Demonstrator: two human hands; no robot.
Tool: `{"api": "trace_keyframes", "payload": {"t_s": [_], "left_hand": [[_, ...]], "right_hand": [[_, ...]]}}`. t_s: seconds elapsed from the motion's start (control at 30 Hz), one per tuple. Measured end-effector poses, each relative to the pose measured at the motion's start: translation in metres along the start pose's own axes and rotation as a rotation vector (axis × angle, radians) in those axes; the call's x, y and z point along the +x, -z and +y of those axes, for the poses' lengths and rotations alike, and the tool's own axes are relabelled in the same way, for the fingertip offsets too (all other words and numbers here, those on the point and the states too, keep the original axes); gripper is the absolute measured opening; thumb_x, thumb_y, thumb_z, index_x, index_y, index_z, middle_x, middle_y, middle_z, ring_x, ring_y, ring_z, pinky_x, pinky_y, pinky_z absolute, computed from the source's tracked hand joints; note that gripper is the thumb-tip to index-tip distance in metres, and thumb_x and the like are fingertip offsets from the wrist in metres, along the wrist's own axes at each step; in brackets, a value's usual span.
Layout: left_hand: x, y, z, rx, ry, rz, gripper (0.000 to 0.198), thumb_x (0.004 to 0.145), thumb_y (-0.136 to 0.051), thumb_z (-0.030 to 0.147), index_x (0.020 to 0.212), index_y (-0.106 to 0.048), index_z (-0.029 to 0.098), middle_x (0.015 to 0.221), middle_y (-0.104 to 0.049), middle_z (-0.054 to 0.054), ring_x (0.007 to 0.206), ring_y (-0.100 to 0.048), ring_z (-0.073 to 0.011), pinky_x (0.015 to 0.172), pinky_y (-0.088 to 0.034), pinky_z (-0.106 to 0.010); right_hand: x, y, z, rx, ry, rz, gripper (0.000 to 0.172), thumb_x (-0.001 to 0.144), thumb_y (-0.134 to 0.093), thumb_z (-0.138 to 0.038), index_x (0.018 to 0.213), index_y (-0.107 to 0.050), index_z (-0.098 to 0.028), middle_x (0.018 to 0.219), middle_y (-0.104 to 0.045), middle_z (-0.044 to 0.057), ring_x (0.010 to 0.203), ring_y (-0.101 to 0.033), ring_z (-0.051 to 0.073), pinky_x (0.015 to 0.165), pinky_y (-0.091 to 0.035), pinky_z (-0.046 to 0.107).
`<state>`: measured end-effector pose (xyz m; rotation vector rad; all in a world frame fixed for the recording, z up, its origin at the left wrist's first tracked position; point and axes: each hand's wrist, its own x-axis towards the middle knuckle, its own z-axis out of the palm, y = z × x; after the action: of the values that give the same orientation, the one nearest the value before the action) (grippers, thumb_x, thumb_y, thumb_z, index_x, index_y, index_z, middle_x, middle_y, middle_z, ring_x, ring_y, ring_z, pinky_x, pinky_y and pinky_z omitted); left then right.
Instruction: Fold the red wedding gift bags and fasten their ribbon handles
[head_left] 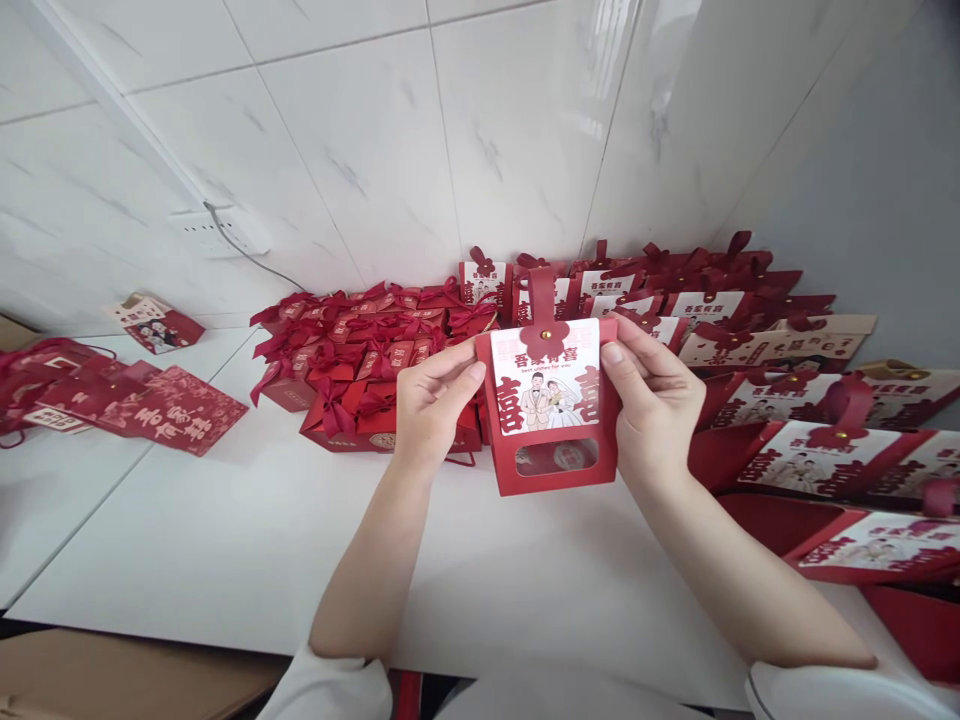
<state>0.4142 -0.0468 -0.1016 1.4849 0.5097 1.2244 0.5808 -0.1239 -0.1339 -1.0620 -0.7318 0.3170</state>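
I hold a red gift box point(550, 400) upright above the white table point(247, 540), its white front panel showing a cartoon couple and red characters, with a small clear window below. My left hand point(429, 400) grips its left edge, thumb on the front. My right hand point(651, 400) grips the right edge, thumb near the top corner. A red strap handle rises from the top of the box.
A pile of small red ribbon-tied boxes point(352, 370) lies behind my left hand. Several matching gift boxes point(817, 440) crowd the right side and the back by the tiled wall. Flat red bags point(161, 405) lie at left. A cardboard box point(127, 680) sits below the table edge.
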Motion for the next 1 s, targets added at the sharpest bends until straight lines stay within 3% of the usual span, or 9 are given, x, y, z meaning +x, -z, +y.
{"api": "trace_keyframes", "payload": {"t_s": [0.3,0.6,0.8,1.0], "left_hand": [[-0.0001,-0.0058,0.0038,-0.047,0.038,0.052,0.023,0.076,-0.072,0.025,0.098,-0.079,0.022,0.104,-0.077,-0.005,0.102,-0.071,-0.0276,0.088,-0.060,-0.038],[0.0004,-0.0038,-0.0007,-0.057,0.046,0.063,0.028,0.074,-0.073,0.026,0.101,-0.078,0.023,0.104,-0.076,-0.005,0.105,-0.070,-0.0289,0.091,-0.057,-0.041],[0.0009,-0.0026,-0.0017,-0.072,0.049,0.029,0.030,0.083,-0.065,0.044,0.095,-0.078,0.020,0.094,-0.077,-0.007,0.091,-0.072,-0.0250,0.079,-0.058,-0.035],[0.0010,-0.0064,-0.0043,0.033,0.085,0.074,0.022,0.079,-0.073,0.038,0.089,-0.077,0.019,0.085,-0.075,-0.004,0.078,-0.069,-0.0179,0.072,-0.055,-0.027]], "right_hand": [[0.0004,-0.0005,0.0012,0.070,0.010,-0.006,0.029,0.083,-0.074,-0.034,0.111,-0.073,-0.029,0.105,-0.077,0.000,0.101,-0.072,0.022,0.097,-0.056,0.042],[0.0005,-0.0024,0.0000,0.073,0.084,0.001,0.025,0.084,-0.073,-0.028,0.109,-0.073,-0.029,0.104,-0.077,0.000,0.097,-0.073,0.020,0.093,-0.058,0.040],[-0.0002,-0.0038,-0.0003,0.070,0.114,0.005,0.025,0.083,-0.074,-0.027,0.108,-0.074,-0.028,0.102,-0.077,0.000,0.094,-0.073,0.018,0.090,-0.059,0.037],[0.0000,-0.0031,-0.0011,0.072,0.085,-0.034,0.025,0.085,-0.072,-0.029,0.109,-0.072,-0.030,0.104,-0.076,0.001,0.095,-0.071,0.019,0.085,-0.058,0.037]]}}
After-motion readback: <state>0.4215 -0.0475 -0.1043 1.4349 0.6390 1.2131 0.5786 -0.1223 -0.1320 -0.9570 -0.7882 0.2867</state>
